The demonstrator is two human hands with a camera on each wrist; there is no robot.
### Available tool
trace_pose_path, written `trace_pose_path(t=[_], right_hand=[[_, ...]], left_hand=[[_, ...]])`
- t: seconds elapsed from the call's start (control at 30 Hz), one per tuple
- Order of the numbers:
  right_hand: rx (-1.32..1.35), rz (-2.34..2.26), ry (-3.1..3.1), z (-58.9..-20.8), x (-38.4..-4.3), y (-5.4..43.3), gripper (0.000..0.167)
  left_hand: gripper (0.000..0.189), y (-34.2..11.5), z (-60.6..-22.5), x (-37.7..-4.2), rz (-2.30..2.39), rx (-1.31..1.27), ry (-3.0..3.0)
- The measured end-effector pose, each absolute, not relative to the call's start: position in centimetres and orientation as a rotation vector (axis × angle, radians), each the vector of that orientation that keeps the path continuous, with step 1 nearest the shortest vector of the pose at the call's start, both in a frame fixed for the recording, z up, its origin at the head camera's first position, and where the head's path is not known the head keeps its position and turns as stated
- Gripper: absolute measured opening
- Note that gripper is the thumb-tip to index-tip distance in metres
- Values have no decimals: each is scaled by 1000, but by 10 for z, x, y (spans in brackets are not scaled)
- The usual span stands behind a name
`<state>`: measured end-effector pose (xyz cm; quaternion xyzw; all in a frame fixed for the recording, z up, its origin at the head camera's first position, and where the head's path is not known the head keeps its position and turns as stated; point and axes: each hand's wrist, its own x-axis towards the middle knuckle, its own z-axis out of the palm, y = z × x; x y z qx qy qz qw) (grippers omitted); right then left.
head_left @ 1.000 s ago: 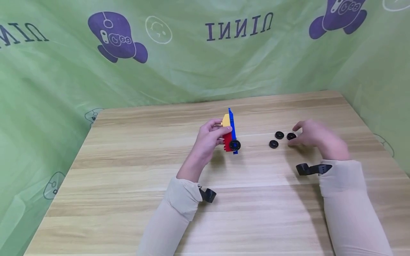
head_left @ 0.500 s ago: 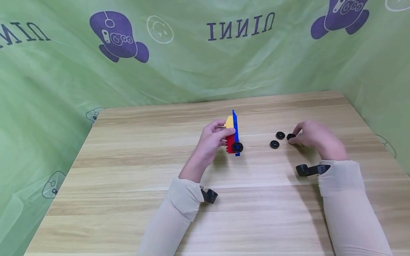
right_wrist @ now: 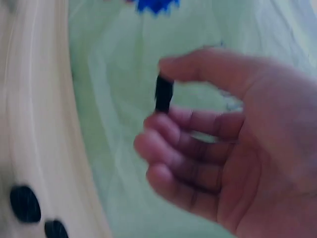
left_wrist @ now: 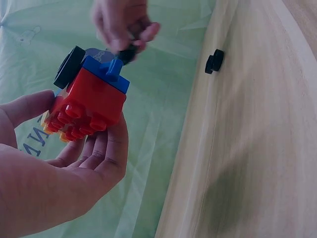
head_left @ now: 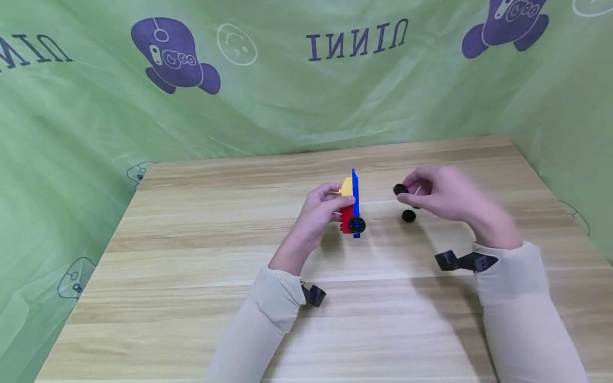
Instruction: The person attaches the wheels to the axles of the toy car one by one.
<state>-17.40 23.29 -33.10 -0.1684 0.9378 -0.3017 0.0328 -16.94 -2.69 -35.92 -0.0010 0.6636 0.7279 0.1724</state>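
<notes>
In my left hand (head_left: 311,215) is a toy car of building blocks (left_wrist: 94,96), gripped between thumb and fingers above the table. Its base is blue with red and yellow blocks attached, and one black wheel (head_left: 356,225) is mounted near its lower end. My right hand (head_left: 445,191) pinches a loose black wheel (right_wrist: 164,93) between thumb and fingertips, raised off the table and apart from the car. Below that hand another black wheel (head_left: 408,216) lies on the tabletop. One more wheel is mostly hidden behind the right hand's fingers in the head view.
The wooden table (head_left: 191,266) runs back to a green curtain (head_left: 268,106) with purple prints, which also hangs at both sides. A black wrist camera (head_left: 313,296) sits at the left cuff, another wrist camera (head_left: 464,260) at the right.
The right hand has picked up one wheel from the table and carried it left, towards the car. The left hand with the car has shifted slightly right and nearer.
</notes>
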Motion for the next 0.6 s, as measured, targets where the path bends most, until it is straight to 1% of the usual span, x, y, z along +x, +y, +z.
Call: trace_pose_path(t=[0.13, 0.3, 0.4, 0.6], right_hand=[[-747, -1038, 2873, -324, -162, 212, 18], [-787, -1168, 2852, -322, -155, 192, 8], [-781, -1224, 2861, -325, -155, 185, 10], [-861, -1410, 2898, -332, -156, 179, 24]], left_hand=[[38, -24, -360, -168, 2044, 3, 1890], [40, -22, -362, -167, 2043, 18, 1886], [41, -21, -363, -166, 2037, 30, 1880], [43, -19, -364, -166, 2017, 45, 1889]])
